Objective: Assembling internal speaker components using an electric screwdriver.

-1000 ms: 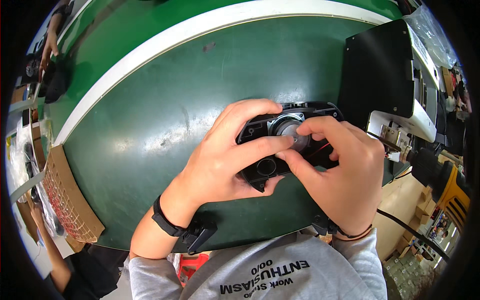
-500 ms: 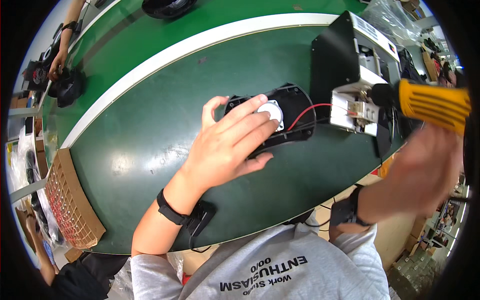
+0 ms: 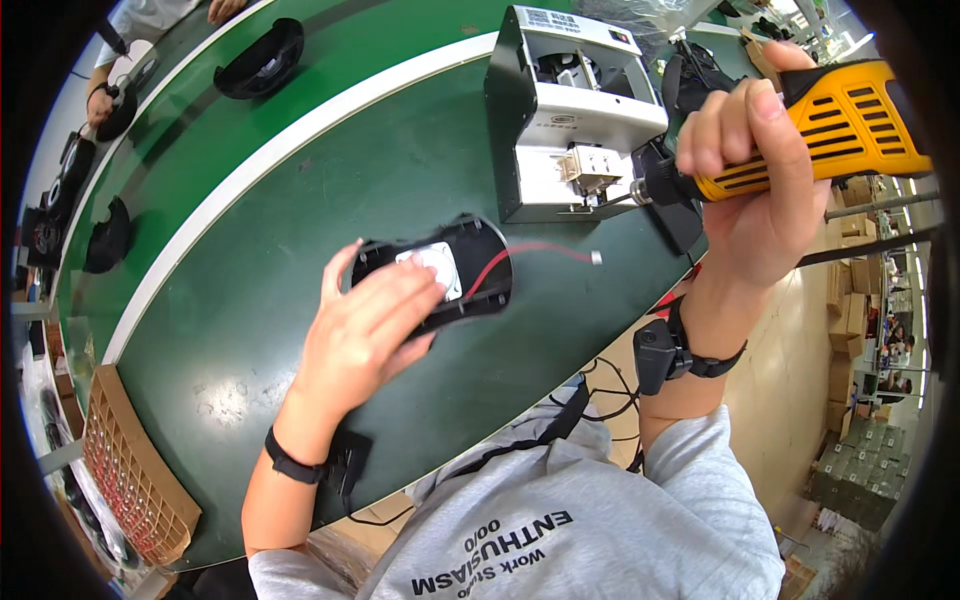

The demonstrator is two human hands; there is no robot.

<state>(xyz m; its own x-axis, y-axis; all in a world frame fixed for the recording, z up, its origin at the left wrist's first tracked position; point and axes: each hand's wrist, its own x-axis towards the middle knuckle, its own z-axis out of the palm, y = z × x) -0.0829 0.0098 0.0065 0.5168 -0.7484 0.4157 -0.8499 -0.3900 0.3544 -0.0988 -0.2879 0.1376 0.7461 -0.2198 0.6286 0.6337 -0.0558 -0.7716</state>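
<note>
Left hand (image 3: 350, 340) is lying over a black plastic housing (image 3: 488, 250), fingers apart, fingertips resting on a white-framed speaker driver (image 3: 446, 262) set in it. Right hand (image 3: 765, 165) is clamping a yellow-and-black power screwdriver (image 3: 860, 125), fingers wrapped round the body. The housing is sitting on the table just beyond the left hand; a red lead (image 3: 520, 247) is running out of it, ending in a white connector (image 3: 597, 258). The screwdriver's nose is pointing at the metal block (image 3: 592, 168) on a black-and-white screw feeder (image 3: 585, 115); cannot tell whether the bit is touching.

Left fingers are blurring and hiding part of the speaker driver and the housing's near side. The screwdriver's back end is running into the dark rim.

Everything is standing on a green tabletop (image 3: 250, 310), scuffed in places, with a white strip (image 3: 300, 112) curving across. A cardboard tray (image 3: 187, 510) with a grid is lying at the left edge, its reddish contents hard to make out. Beyond the strip, a black curved shell (image 3: 262, 62) is lying; a co-worker's hand (image 3: 100, 105) is showing at far left. Boxes (image 3: 850, 300) are stacking up along the right side, above a beige floor (image 3: 760, 410).
</note>
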